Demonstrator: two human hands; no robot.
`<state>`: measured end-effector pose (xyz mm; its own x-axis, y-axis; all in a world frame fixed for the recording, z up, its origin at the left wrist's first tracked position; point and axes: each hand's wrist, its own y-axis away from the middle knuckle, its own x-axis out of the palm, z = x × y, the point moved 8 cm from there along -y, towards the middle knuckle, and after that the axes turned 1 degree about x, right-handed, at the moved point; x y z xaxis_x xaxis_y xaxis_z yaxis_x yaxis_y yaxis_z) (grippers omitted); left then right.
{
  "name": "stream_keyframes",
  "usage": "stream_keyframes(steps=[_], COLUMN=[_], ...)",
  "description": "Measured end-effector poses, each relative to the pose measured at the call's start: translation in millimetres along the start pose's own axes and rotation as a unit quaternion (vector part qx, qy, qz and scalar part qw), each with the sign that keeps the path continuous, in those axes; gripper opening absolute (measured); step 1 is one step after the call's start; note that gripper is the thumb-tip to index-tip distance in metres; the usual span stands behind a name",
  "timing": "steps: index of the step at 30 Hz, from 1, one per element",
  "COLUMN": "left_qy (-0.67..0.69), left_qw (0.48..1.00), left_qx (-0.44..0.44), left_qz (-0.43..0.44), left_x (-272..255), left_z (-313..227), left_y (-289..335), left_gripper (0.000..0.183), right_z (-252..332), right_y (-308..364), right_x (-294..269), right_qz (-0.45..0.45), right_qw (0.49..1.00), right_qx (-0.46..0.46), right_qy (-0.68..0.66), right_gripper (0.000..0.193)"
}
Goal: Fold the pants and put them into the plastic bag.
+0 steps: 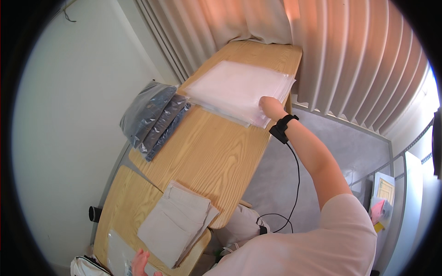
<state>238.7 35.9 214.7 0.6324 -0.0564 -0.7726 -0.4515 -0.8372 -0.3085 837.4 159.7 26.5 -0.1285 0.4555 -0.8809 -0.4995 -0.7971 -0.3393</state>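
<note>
Person seen from head cam, R arm stretched fwd over a pale wood tabletop [209, 152]. R hand [272, 108] is at the near R corner of a pile of flat clear plastic bags [235, 87], at the tabletop's far end, nr the curtain [352, 55]. Its fingers are curled in, tips mostly hidden; can't tell if they're clamped on a bag or just resting on top.

L hand [141, 264], partly cut off at bottom edge, has fingers apart, nothing seen in its grasp. It's beside a single clear bag [118, 252] lying flat, w/ folded beige trousers [175, 223] just R of it; contact w/ the bag can't be made out.

At the tabletop's L side: stack of bagged dark clothes [154, 115], close to the pile's L corner. R wrist wears a black strap device [279, 130] w/ a cable [298, 177] hanging off the R side.

For good handling, prob. best to rub the corner so one layer parts from the rest, pinch only that, & lift slowly so the pile doesn't slide. Cable should be kept clear of the tabletop edge & trousers.
</note>
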Motion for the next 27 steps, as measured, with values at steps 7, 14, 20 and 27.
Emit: stream_keyframes(steps=[7, 14, 20, 27], left_qy=[0.060, 0.134, 0.229, 0.192], left_qw=[0.969, 0.925, 0.896, 0.903], left_qx=[0.200, 0.219, 0.139, 0.120], left_qz=[0.131, 0.281, 0.355, 0.365], left_x=[55.2, 155.7, 255.1, 350.0], left_z=[-81.6, -126.6, -117.1, -106.1], left_y=[-71.2, -131.8, -184.3, -254.2], left_gripper=[0.038, 0.034, 0.029, 0.031], right_z=[-63.0, -79.0, -50.6, -18.2], right_y=[-17.9, 15.7, 9.7, -2.6], right_x=[43.8, 42.2, 2.6, -22.7], right_qz=[0.091, 0.064, -0.029, 0.121], right_qw=[0.918, 0.704, 0.894, 0.957], right_qx=[0.059, 0.364, 0.246, 0.117], right_qy=[-0.382, -0.606, -0.374, -0.236], right_gripper=[0.017, 0.023, 0.028, 0.036])
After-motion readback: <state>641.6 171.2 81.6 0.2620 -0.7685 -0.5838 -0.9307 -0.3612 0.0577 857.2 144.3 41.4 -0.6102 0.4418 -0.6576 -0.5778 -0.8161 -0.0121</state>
